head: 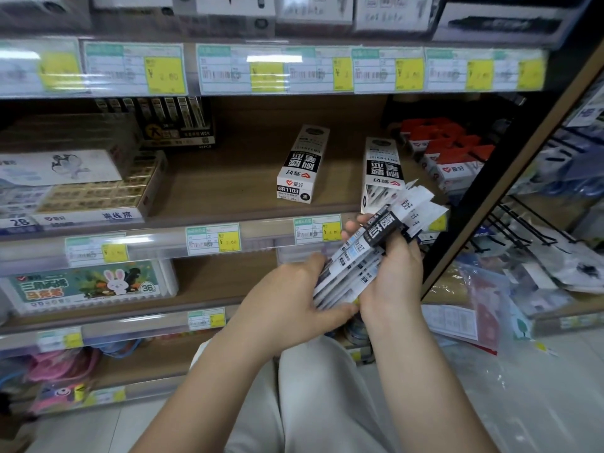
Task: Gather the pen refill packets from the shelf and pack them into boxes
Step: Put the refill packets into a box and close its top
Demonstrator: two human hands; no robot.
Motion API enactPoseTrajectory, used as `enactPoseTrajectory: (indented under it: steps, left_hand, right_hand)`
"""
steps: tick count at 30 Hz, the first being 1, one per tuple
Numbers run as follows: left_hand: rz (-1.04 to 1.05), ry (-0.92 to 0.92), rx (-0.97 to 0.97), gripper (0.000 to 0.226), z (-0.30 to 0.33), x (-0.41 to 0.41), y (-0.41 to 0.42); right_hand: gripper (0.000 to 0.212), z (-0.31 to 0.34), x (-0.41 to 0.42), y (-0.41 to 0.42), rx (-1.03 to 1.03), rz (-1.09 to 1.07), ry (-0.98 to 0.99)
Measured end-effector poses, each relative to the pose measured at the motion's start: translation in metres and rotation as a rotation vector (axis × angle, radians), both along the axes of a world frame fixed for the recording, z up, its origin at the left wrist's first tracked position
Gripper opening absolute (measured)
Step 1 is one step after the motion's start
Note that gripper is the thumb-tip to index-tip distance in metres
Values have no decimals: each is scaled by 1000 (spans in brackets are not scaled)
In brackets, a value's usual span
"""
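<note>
- So, both hands hold one fanned bundle of pen refill packets [369, 253] in front of the shelf [248, 188].
- Left hand [294, 299] grips the bundle's lower end, thumb lying along the bottom edge, fingers [318, 261] curled up the left side of the packets.
- Right hand [394, 273] wraps the bundle from the right, fingers [354, 227] curled round the back, tips showing on the upper left side; clamped on the packets.
- Packet tops stick up and out to the right past the right-hand fingers, spread loosely; white and black printing, text mostly blurred.
- Just above the right-hand fingers: an opened white box [380, 171] lying on the shelf, near end open, packets showing inside.
- Up and left of both hands' fingers, well apart: a second white box [302, 165], marked GR1103, lying closed on the same shelf.
- Right of the opened box: red-and-white boxes [447, 152] stacked at the shelf end.
- Far left of the fingers: eraser boxes [98, 191] on the same shelf, a rabbit-print marker box [88, 286] one shelf down.
- Price tags [212, 238] line the shelf edge, just left of the right-hand fingers.
- Below the hands: light trousers [313, 387], person crouched or seated, cannot tell which.
</note>
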State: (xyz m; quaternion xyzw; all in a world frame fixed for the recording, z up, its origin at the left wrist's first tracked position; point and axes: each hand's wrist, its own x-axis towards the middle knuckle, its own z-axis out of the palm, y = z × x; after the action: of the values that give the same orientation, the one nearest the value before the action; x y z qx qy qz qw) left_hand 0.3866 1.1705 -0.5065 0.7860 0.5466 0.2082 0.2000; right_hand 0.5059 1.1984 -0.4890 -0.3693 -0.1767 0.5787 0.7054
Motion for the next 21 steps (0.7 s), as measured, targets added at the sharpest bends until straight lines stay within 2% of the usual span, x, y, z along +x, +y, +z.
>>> enactPoseTrajectory:
  steps: [5, 10, 16, 18, 21]
  left_hand:
    - [-42, -47, -76, 30, 2, 4, 9]
    - [-37, -40, -94, 32, 2, 12, 16]
    - [16, -78, -70, 28, 0, 19, 22]
    - [8, -104, -86, 30, -1, 22, 21]
    - [-18, -128, -126, 46, -1, 30, 17]
  right_hand:
    - [16, 1, 0, 2, 47, 75, -41]
    - [19, 1, 4, 7, 65, 111, -9]
    - [42, 0, 10, 11, 9, 125, 33]
    - [44, -3, 12, 13, -9, 124, 39]
    - [46, -6, 14, 15, 12, 108, 55]
